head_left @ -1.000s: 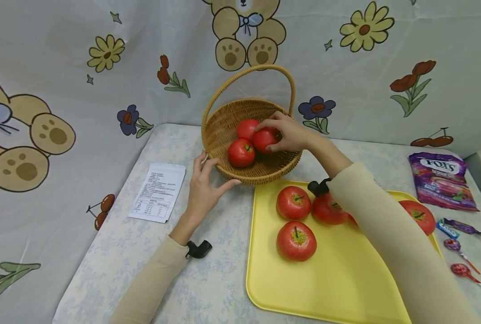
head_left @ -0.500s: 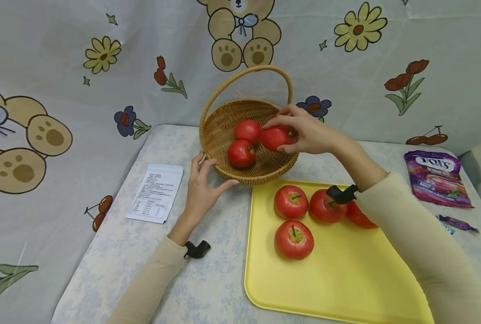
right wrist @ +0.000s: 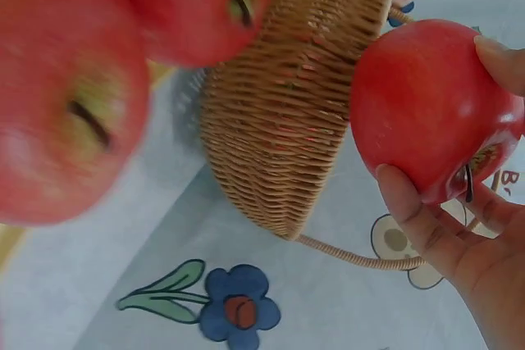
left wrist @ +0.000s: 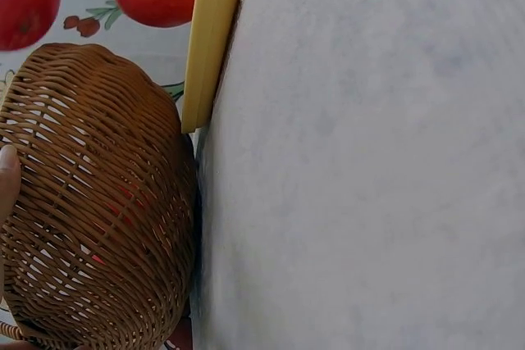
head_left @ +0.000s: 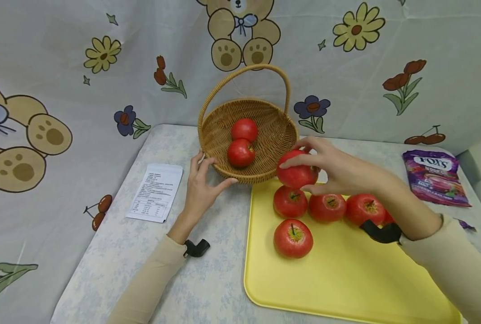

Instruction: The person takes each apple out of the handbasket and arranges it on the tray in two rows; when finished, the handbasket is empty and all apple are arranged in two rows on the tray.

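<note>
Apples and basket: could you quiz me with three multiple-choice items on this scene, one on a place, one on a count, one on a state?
1. Where is the apple that the right hand holds?
A. above the tray's far edge, beside the basket
B. inside the basket
C. on the paper slip

2. How many apples lie in the basket?
A. none
B. two
C. five

3. What is the left hand doing?
A. lifting the basket by its handle
B. holding an apple
C. resting on the basket's rim

Answers:
1 A: the right hand grips the apple over the far edge of the tray.
2 B: two apples show in the basket.
3 C: the left hand touches the near rim, fingers spread.
</note>
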`<state>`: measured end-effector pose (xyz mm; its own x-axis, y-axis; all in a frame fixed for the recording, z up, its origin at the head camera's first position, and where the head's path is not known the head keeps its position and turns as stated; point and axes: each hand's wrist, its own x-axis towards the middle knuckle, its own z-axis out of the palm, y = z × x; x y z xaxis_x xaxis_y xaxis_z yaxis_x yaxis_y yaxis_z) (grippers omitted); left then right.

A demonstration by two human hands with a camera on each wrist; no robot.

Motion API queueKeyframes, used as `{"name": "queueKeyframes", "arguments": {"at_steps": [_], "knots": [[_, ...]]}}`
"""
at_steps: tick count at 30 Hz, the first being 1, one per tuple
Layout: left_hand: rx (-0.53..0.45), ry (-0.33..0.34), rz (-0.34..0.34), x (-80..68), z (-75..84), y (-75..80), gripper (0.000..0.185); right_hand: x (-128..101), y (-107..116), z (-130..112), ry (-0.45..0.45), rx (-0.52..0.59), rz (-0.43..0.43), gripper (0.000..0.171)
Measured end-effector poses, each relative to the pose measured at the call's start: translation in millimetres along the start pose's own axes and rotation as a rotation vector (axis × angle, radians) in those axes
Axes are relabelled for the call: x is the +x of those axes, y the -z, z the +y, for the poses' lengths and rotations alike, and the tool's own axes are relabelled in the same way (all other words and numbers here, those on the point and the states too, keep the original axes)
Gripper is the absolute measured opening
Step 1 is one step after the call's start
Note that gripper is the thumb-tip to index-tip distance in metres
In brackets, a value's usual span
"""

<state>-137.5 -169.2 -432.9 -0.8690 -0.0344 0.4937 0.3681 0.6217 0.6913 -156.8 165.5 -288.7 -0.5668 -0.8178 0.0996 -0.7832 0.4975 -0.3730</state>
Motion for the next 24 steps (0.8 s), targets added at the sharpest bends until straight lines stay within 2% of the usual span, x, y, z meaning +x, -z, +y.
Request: {"name": "queueKeyframes", "arguments": {"at_steps": [3,9,13,17,24], "knots": [[-0.002,0.001,-0.001,0.4,-0.2,-0.5,0.062,-22,-7,-3,-0.04,0.016,-0.014,0.069],[-0.01,0.001,-0.004,-0.2,-0.2,0.2,0.063,-66,-26,-6,-0.053,0.005,-0.014,0.072],[-0.012,0.007,-0.008,-0.6,0.2,0.9,0.064,-89,-39,-11,-0.12,0.034,-0.028,0.075],[-0.012,0.01,-0.012,-0.5,0.6,1.2,0.064,-104,-47,-18,-0.155,0.055,-0.041,0.072],[-0.01,0.011,-0.014,-0.8,0.6,0.5,0.064,-116,-59,-21,-0.222,0.088,-0.161,0.071]]}}
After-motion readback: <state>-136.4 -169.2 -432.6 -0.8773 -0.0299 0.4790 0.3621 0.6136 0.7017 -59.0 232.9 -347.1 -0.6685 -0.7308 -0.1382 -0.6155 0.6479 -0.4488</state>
